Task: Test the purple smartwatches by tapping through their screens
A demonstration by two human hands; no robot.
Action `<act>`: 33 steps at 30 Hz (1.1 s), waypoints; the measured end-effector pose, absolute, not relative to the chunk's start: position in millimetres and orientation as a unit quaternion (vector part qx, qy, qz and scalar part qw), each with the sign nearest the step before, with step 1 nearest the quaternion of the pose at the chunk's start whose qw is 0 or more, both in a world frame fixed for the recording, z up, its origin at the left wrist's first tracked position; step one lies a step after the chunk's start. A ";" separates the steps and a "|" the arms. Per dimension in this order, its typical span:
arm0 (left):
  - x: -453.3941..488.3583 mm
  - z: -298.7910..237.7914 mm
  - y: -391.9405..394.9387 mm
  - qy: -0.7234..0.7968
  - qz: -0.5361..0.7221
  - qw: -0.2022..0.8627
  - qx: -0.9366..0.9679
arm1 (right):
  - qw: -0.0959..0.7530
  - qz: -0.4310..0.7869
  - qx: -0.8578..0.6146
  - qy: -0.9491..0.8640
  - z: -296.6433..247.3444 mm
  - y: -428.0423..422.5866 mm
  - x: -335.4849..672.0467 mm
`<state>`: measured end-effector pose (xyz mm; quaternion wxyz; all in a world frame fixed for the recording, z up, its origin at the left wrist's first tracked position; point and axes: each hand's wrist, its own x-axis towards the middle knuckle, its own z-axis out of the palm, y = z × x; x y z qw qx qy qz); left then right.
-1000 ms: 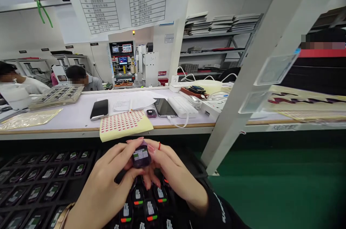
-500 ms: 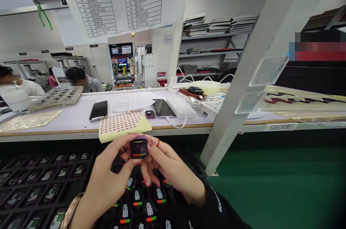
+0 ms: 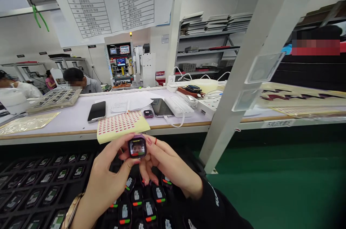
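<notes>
Between both hands, a small purple-cased smartwatch (image 3: 137,147) is held upright, its lit screen turned towards me and showing a camera picture. My left hand (image 3: 110,171) pinches its left side, index finger on top and thumb below. At its right edge, my right hand (image 3: 164,164) grips with thumb and forefinger, the other fingers curled down underneath. Below the hands lie several more smartwatches (image 3: 149,210) with lit screens bearing white text and red and green bars. To the left, a black compartment tray (image 3: 70,187) holds rows of similar watches.
On the bench (image 3: 67,124) are a sheet of red stickers (image 3: 121,124), a phone (image 3: 96,111), a dark tablet-like phone (image 3: 162,108), another small watch (image 3: 148,113) and a power strip (image 3: 209,106). A slanted white post (image 3: 243,70) stands right. People sit beyond the bench.
The held watch's screen has gone from mostly dark with a colour bar to a camera picture. Both hands keep their grip; the view has shifted slightly.
</notes>
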<state>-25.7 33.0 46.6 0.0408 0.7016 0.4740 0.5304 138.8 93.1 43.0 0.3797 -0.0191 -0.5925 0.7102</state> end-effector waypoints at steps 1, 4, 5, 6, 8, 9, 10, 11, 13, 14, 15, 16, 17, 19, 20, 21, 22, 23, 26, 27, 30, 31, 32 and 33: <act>-25.6 46.7 32.7 0.474 0.530 0.037 0.702 | 0.378 0.709 -0.013 -0.596 43.4 93.3 139.4; -24.8 48.0 31.5 0.470 0.533 0.026 0.703 | 0.375 0.697 -0.004 -0.611 44.4 93.1 141.3; -24.5 49.0 31.0 0.470 0.531 0.025 0.705 | 0.375 0.691 -0.008 -0.618 44.6 92.8 141.7; -24.2 50.0 30.7 0.469 0.529 0.025 0.706 | 0.374 0.686 -0.014 -0.623 44.7 92.4 141.9; -23.8 52.0 30.5 0.469 0.524 0.028 0.711 | 0.374 0.678 -0.025 -0.632 44.8 91.7 141.7; -23.8 52.6 30.7 0.469 0.522 0.030 0.712 | 0.375 0.673 -0.029 -0.637 44.9 91.5 141.4; -23.9 52.8 31.1 0.467 0.523 0.032 0.712 | 0.378 0.665 -0.035 -0.643 45.1 91.4 141.2; -24.1 52.5 31.7 0.464 0.526 0.033 0.712 | 0.383 0.653 -0.045 -0.652 45.3 91.5 141.3; -25.1 50.9 33.3 0.464 0.532 0.035 0.707 | 0.396 0.619 -0.075 -0.674 46.0 91.9 142.6; -26.0 49.8 34.1 0.470 0.533 0.036 0.703 | 0.404 0.602 -0.094 -0.683 46.3 92.1 143.8; -27.0 48.7 34.9 0.479 0.534 0.037 0.696 | 0.412 0.585 -0.115 -0.689 46.7 92.2 145.1; -28.1 47.8 35.7 0.490 0.536 0.038 0.687 | 0.423 0.569 -0.137 -0.692 47.0 92.2 146.3; -29.4 47.1 36.4 0.502 0.537 0.042 0.677 | 0.438 0.548 -0.157 -0.695 47.2 92.1 147.3; -32.0 46.6 37.8 0.518 0.548 0.054 0.655 | 0.486 0.483 -0.183 -0.705 47.2 91.7 147.7; -33.2 46.7 38.4 0.520 0.555 0.062 0.646 | 0.517 0.436 -0.187 -0.713 47.1 91.4 147.1; -34.3 47.0 39.1 0.520 0.562 0.072 0.639 | 0.548 0.383 -0.186 -0.720 46.9 91.1 146.1; -35.0 47.5 39.8 0.519 0.568 0.084 0.634 | 0.576 0.329 -0.179 -0.726 46.6 91.0 144.7; -35.5 48.0 40.4 0.515 0.573 0.096 0.630 | 0.599 0.276 -0.170 -0.732 46.4 90.9 143.3; -35.1 49.7 41.0 0.505 0.583 0.138 0.621 | 0.632 0.162 -0.143 -0.744 46.4 90.7 139.9; -34.6 50.2 40.8 0.503 0.584 0.150 0.619 | 0.635 0.137 -0.137 -0.748 46.8 90.5 139.6; -32.6 51.0 40.4 0.504 0.582 0.171 0.615 | 0.631 0.085 -0.130 -0.760 48.5 89.1 140.7; -32.1 51.0 40.5 0.504 0.582 0.174 0.614 | 0.628 0.072 -0.129 -0.765 49.3 88.7 141.6; -31.8 50.9 40.9 0.504 0.582 0.179 0.613 | 0.623 0.063 -0.127 -0.769 49.9 88.3 142.7; -31.6 50.7 41.4 0.503 0.583 0.185 0.611 | 0.617 0.056 -0.124 -0.775 50.4 88.2 143.7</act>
